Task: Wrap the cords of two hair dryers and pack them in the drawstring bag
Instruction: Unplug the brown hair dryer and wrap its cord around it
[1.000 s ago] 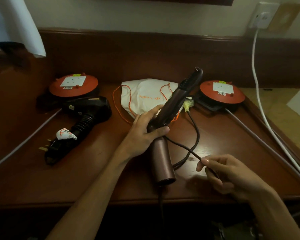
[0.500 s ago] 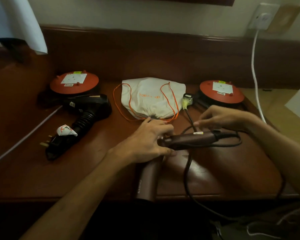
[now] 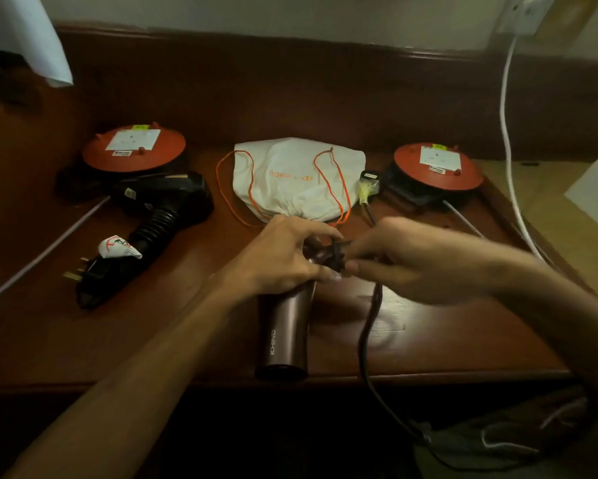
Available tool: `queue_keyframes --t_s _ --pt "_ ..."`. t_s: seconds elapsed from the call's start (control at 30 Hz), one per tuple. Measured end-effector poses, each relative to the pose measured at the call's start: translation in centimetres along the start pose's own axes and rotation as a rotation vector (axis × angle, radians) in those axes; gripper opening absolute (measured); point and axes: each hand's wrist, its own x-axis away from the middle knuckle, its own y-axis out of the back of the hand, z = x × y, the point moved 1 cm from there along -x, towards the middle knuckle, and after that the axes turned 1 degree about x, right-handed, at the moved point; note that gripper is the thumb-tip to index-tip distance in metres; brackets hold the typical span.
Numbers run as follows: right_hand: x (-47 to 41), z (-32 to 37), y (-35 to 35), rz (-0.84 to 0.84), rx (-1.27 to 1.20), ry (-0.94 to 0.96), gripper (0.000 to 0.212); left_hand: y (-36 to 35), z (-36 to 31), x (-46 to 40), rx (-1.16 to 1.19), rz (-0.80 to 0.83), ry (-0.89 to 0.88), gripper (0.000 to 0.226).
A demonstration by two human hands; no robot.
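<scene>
A brown hair dryer [image 3: 283,335] lies at the table's front edge with its barrel pointing toward me. My left hand [image 3: 283,252] grips its upper body. Close beside it my right hand [image 3: 391,259] pinches the dark cord [image 3: 368,326] against the folded handle. The cord runs down off the table edge; its plug [image 3: 368,183] lies by the bag. A black hair dryer [image 3: 159,209] with its cord bound lies to the left. Behind my hands sits the white drawstring bag [image 3: 299,178] with orange strings.
Two red cable reels stand at the back: the left reel [image 3: 133,148] and the right reel [image 3: 437,162]. A white cable [image 3: 508,133] hangs from a wall socket at the right. A raised wooden rim [image 3: 290,81] borders the table's back.
The dryer's handle has folded in toward the body, and my right hand has moved left to meet my left hand with the cord.
</scene>
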Motion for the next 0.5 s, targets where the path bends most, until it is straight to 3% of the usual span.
queue_keyframes --t_s 0.2,0.5 --pt "1.0 -2.5 -6.6 -0.134 -0.171 0.024 0.027 0.1 0.2 0.7 0.005 -0.069 -0.019 0.053" --pt "-1.1 -6.9 -8.7 -0.232 -0.364 -0.192 0.028 1.0 0.6 1.5 0.058 -0.063 0.008 0.056"
